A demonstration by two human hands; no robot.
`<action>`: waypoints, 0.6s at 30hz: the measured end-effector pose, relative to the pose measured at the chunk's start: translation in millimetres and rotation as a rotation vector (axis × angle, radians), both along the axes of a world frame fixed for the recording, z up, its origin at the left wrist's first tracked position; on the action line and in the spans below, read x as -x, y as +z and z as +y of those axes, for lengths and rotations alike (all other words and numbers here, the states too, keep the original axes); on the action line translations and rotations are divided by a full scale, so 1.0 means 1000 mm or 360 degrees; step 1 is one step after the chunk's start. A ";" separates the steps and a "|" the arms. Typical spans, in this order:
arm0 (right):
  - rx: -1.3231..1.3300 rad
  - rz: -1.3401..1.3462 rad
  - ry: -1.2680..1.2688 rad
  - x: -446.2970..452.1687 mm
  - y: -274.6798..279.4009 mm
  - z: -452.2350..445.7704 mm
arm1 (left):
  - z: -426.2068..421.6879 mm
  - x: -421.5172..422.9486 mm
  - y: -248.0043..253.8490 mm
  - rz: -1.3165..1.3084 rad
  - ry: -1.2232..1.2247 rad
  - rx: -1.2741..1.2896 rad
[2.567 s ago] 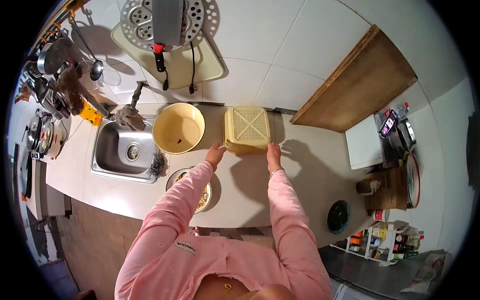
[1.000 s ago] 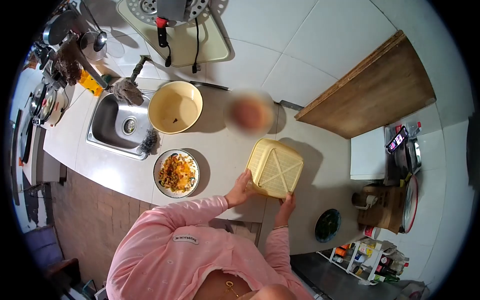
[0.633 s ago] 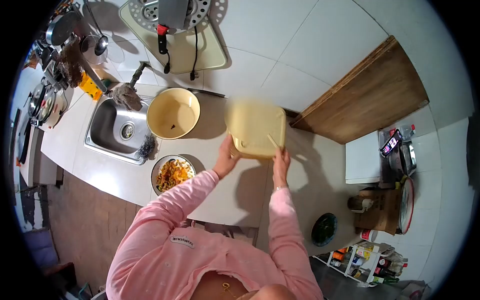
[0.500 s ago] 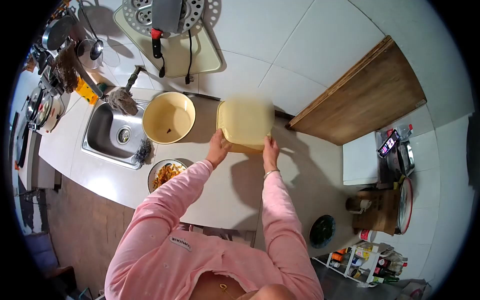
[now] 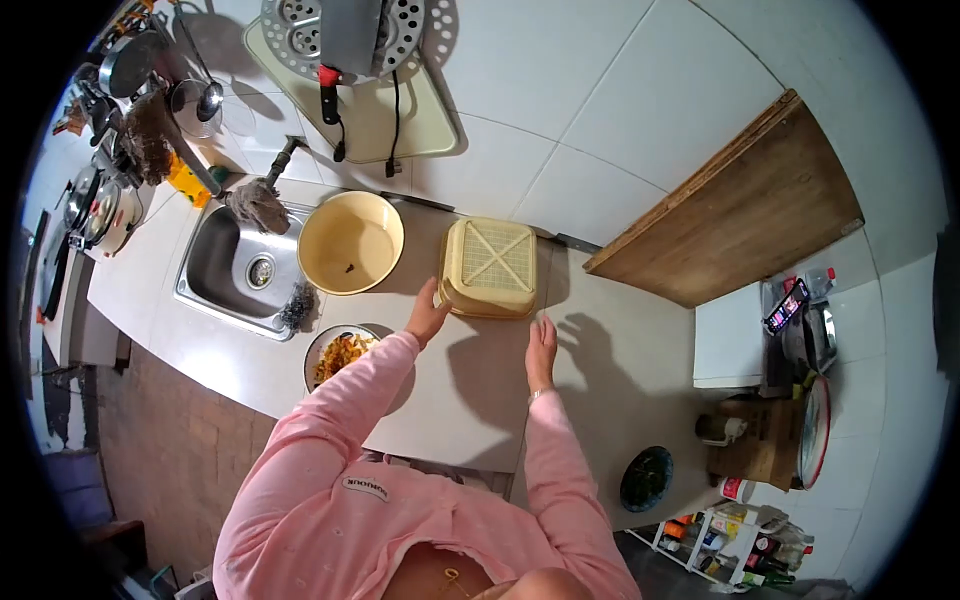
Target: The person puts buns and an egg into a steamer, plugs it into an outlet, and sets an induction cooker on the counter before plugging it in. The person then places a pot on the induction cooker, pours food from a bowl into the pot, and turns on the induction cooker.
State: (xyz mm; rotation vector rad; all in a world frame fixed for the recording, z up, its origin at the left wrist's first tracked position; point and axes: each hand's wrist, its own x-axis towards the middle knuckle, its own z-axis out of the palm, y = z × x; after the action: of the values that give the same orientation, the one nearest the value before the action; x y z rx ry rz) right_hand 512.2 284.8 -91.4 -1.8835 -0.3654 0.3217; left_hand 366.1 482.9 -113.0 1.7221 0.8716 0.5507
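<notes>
A: Fingers first. Clock centred on the basket, 12 toward the wall.

B: Right hand at 5 o'clock: fingers extended, nearly side by side, pinching nothing, tips just short of the near edge. Left hand at 8: fingers together, tips by the near corner. Contact or pinch there: cannot tell.

A: Change?

B: Half a second ago both hands held the basket. Now it lies bottom up, crossed ribs showing, and the right hand is off it.

A: About a second ago a blurred reddish thing showed near that spot. Out of sight now.

B: Judgement: the basket covers it; lowering looks done, release perhaps half done. What lies beneath is hidden.

A: Further out?

B: Basket rests over the counter, near the wall. Yellow basin at 9, apart from it; sink beyond. Plate of food at 8, partly behind the left sleeve. Wooden board between 2 and 3. Dark bowl at 5, well apart.
</notes>
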 end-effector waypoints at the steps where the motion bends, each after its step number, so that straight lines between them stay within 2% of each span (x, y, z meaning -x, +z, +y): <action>1: -0.0055 0.0169 0.0006 0.019 -0.001 -0.018 | -0.006 0.015 0.007 0.0024 -0.0041 0.0088; 2: -0.0113 0.0337 0.0021 0.040 0.000 -0.037 | -0.014 0.032 0.017 0.0045 -0.0074 0.0172; 4: -0.0137 0.0370 0.0042 0.090 -0.018 -0.078 | -0.037 0.070 0.047 0.0006 -0.0306 0.0652; 6: -0.0142 0.0263 0.0255 0.145 -0.003 -0.113 | -0.066 0.111 0.062 0.0009 -0.0642 0.0540; 8: 0.0012 0.0943 0.0235 0.187 -0.001 -0.136 | -0.093 0.149 0.099 0.0269 -0.0951 0.0803; 10: -0.0295 0.1336 0.0242 0.224 0.020 -0.138 | -0.113 0.181 0.104 0.0381 -0.1238 0.0924; 13: -0.0191 0.1741 0.0576 0.240 0.026 -0.134 | -0.136 0.206 0.109 0.0482 -0.1164 0.0959; 16: -0.0162 0.1709 0.0964 0.239 0.022 -0.120 | -0.149 0.204 0.116 0.0290 -0.1015 0.0630; 17: -0.0372 0.1358 0.1248 0.237 0.028 -0.117 | -0.158 0.201 0.121 0.0264 -0.0855 0.0850; 18: -0.0319 0.1468 0.1281 0.232 0.019 -0.110 | -0.165 0.195 0.125 0.0226 -0.0690 0.1062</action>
State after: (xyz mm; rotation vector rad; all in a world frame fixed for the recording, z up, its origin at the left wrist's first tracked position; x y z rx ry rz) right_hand 280.4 175.0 -72.8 -1.1383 -0.4676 1.5508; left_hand 171.0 317.5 11.9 1.2753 0.6471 -0.1516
